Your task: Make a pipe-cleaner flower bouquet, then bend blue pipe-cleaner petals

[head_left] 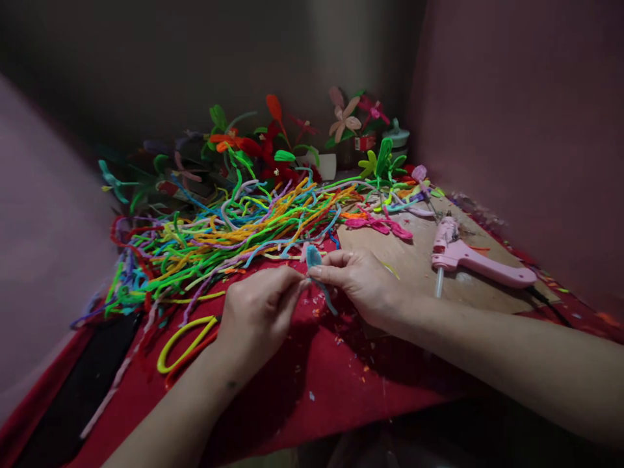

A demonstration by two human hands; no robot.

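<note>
My left hand and my right hand meet over the red cloth, both pinching a short light-blue pipe cleaner. Its looped top stands above my fingertips and a thin tail hangs below them. Just behind my hands spreads a big heap of loose pipe cleaners in green, orange, yellow, blue and pink. A yellow loop lies left of my left wrist.
A pink glue gun lies on a brown board at the right. Finished pipe-cleaner flowers stand at the back by a small jar. Walls close in on the left, back and right. Small scraps dot the cloth.
</note>
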